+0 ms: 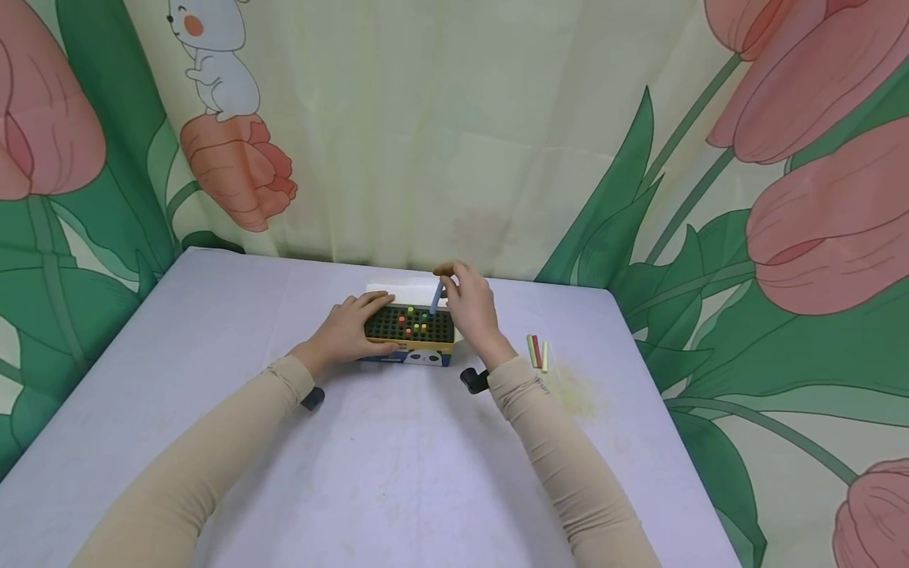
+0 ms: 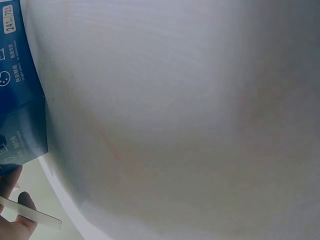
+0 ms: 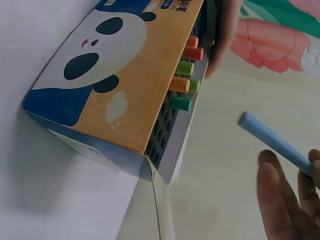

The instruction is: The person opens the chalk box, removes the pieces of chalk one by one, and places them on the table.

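A chalk box [image 1: 426, 356] with a panda on its front stands open near the table's far side. Several colored chalk sticks [image 3: 184, 68] poke up from the dark holed insert [image 1: 379, 323] inside it. My left hand [image 1: 348, 325] grips the box's left end, thumb along the front and fingers over the top. Between the fingertips of my right hand [image 1: 474, 304] a blue chalk stick [image 3: 275, 141] is pinched, slanting down over the insert's right part. In the right wrist view, its lower end is apart from the box. The left wrist view shows the box's blue side [image 2: 20, 85].
Three loose chalk sticks, including a red one [image 1: 536, 352], lie on the white-covered table [image 1: 398, 473] to the right of the box. A yellowish smudge [image 1: 571, 390] marks the cloth there. Behind the table hangs a printed curtain [image 1: 426, 158]. Black wrist cameras [image 1: 473, 380] sit under both wrists.
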Motion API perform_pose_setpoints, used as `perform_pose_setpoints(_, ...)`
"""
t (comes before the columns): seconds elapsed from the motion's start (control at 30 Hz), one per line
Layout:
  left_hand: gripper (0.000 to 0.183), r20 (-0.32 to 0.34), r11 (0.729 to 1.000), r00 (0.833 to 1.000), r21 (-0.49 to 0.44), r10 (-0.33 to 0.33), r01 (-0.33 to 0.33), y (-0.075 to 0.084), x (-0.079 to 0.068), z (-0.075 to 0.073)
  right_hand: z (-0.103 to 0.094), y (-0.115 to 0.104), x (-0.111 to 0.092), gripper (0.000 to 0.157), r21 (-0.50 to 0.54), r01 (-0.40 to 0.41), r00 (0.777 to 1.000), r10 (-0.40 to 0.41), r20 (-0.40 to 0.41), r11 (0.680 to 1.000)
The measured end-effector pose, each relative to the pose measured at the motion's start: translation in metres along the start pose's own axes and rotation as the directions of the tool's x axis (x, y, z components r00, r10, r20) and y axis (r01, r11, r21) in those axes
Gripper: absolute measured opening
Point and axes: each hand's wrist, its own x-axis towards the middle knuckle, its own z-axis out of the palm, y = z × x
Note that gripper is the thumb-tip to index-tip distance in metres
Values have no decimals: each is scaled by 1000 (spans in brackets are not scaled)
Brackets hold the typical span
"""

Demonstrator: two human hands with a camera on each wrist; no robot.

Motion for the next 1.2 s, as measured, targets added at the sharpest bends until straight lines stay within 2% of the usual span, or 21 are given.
perform_pose_setpoints(0.2, 102, 3, 1000, 1000, -7, -4, 4, 1, -3, 0, -6, 8, 1, 22, 165, -5, 998, 15, -58, 986)
perform_pose_setpoints(0.33, 102, 8, 1000, 1000, -4, -4, 4, 2, -3, 0, -13, 17, 1, 20, 308, -36, 994, 65, -83, 951)
perform_pose_setpoints(0.57, 103, 1, 1000, 1000, -5, 3, -3, 1, -3, -3, -27, 35, 5, 24, 461, -151, 970, 221, -103, 875)
perform_pose_setpoints(0.77, 103, 0, 1000, 1000, -9, 15, -15, 0, -3, -1, -39, 59, 8, 29, 596, -206, 935, 336, -115, 776)
perform_pose_setpoints(0.83, 103, 1, 1000, 1000, -10, 13, -13, -1, -2, 0, -42, 69, 7, 31, 642, -227, 918, 382, -111, 732)
perform_pose_setpoints(1.0, 103, -1, 1000, 1000, -5, 13, -13, 0, -2, 1, -48, 92, 3, 36, 769, -274, 852, 517, -85, 578)
perform_pose_setpoints(1.07, 104, -4, 1000, 1000, -3, 13, -13, -1, -1, 1, -50, 101, 1, 39, 798, -288, 827, 558, -71, 529)
perform_pose_setpoints(1.13, 104, -4, 1000, 1000, -1, 11, -11, -1, -1, 1, -51, 110, -2, 40, 808, -302, 809, 584, -63, 506)
perform_pose_setpoints(1.2, 104, -1, 1000, 1000, 1, 10, -10, 0, -1, 1, -51, 119, -6, 40, 792, -320, 799, 597, -69, 519)
